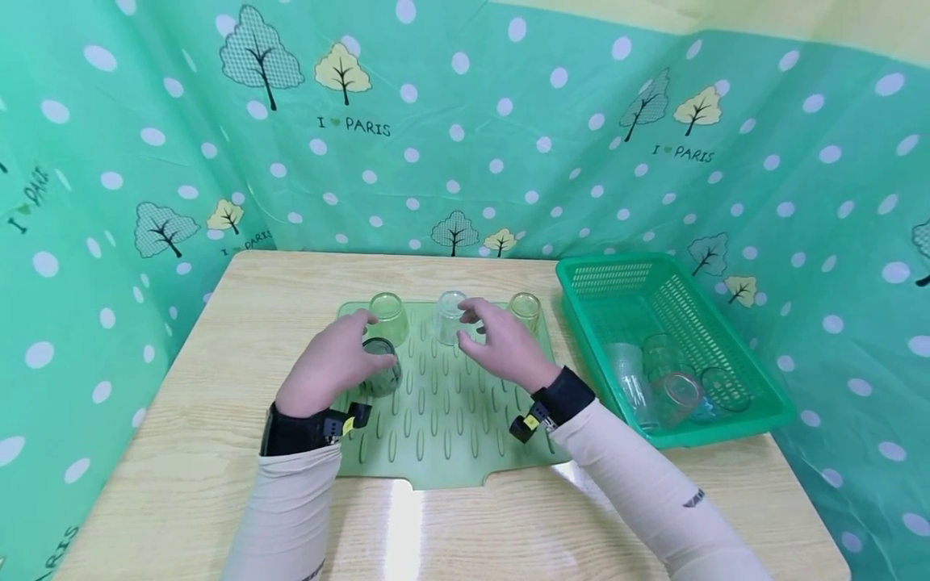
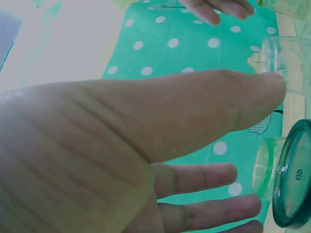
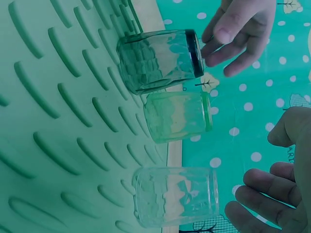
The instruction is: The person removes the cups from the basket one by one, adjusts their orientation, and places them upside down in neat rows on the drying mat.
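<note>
Green mat [image 1: 450, 436]: four upturned glasses.
Left hand [image 1: 330, 363]: fingers spread, relaxed, over dark glass [image 1: 381, 367].
Right hand [image 1: 501, 343]: fingers loosely curled, hovering beside clear glass [image 1: 450, 316].

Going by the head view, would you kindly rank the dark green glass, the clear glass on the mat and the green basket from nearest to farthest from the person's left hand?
1. Dark green glass: on the mat's left side, right under the left hand.
2. Clear glass: back middle of the mat, by the right hand.
3. Green basket: far right, off the mat.
</note>
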{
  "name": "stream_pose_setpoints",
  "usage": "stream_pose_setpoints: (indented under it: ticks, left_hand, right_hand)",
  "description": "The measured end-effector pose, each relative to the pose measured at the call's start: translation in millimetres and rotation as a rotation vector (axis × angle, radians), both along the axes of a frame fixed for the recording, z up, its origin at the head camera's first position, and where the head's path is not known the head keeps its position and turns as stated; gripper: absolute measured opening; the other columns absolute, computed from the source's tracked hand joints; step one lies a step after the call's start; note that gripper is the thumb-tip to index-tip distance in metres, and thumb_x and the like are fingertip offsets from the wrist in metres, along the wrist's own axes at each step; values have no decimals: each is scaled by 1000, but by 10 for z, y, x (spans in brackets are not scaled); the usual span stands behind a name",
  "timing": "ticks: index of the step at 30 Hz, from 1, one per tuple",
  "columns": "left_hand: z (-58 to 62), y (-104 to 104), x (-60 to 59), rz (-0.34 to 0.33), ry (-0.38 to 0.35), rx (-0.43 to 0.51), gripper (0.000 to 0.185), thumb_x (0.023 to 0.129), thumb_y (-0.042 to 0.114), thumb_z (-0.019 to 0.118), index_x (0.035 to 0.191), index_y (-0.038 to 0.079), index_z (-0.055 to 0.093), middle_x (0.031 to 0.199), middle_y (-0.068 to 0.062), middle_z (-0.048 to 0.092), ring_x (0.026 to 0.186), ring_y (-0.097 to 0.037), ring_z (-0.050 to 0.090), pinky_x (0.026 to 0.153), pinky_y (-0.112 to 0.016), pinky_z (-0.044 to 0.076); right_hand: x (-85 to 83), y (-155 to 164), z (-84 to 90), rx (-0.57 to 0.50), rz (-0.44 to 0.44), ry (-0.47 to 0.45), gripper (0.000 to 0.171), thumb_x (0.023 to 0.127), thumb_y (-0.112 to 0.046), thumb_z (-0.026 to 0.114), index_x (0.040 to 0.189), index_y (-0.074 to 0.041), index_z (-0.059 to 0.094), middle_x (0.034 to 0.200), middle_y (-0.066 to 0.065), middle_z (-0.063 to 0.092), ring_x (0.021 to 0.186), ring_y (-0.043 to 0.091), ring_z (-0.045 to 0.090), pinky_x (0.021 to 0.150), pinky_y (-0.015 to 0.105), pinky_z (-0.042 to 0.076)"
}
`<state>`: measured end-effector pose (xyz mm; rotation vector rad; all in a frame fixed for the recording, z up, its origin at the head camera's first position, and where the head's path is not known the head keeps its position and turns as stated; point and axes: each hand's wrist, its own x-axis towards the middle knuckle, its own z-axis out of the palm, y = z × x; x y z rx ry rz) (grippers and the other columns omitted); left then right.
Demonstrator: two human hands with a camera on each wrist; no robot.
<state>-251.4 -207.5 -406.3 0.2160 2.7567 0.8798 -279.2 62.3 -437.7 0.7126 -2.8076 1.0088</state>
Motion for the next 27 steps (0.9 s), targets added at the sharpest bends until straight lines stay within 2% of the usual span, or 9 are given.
stream_pose_setpoints:
  ticks: [3, 7, 11, 15, 20, 27]
  left_hand:
    - [23, -1, 8, 11, 54, 12, 72, 96, 37, 71, 152, 2, 43, 151, -22, 50, 132, -41, 54, 104, -59, 48]
    - [-3, 74, -40, -20, 196, 48, 73, 98, 37, 69, 157, 6, 39, 153, -21, 48, 138, -41, 49, 110, -60, 44]
    - [-94, 192, -121, -129, 331, 58, 80, 99, 40, 69, 164, 13, 29, 159, -19, 42, 146, -39, 39, 118, -59, 36]
    - [-216, 264, -181, -228, 424, 58, 79, 102, 40, 65, 166, 17, 25, 166, -17, 32, 151, -39, 31, 122, -59, 30]
    - [-295, 282, -210, -272, 455, 53, 71, 105, 41, 58, 165, 18, 27, 169, -15, 24, 153, -40, 26, 122, -62, 27]
    - [-331, 316, -208, -318, 430, 76, 88, 95, 60, 66, 166, 26, 25, 172, -8, 20, 157, -36, 19, 122, -65, 25]
  right_hand:
    - [2, 25, 10, -4, -1, 3, 43, 101, -17, 62, 140, -1, 56, 119, 14, 70, 111, 34, 68, 93, 45, 59]
    - [5, 70, 32, 4, -19, 19, 43, 101, -16, 62, 141, 0, 56, 122, 15, 68, 114, 33, 66, 92, 45, 60]
    - [-15, 131, 49, 37, -52, 66, 42, 101, -16, 62, 140, -1, 57, 128, 14, 64, 119, 30, 63, 93, 42, 59]
    - [-50, 228, 50, 128, -75, 163, 45, 103, -15, 60, 145, -3, 55, 136, 16, 60, 126, 31, 58, 101, 44, 55]
    - [-88, 376, 1, 244, -82, 235, 55, 105, -16, 59, 157, -7, 43, 154, 17, 48, 142, 34, 46, 109, 48, 50]
    - [-63, 578, 56, 264, -124, 181, 63, 104, -20, 63, 160, -6, 38, 159, 20, 41, 144, 38, 42, 107, 51, 50]
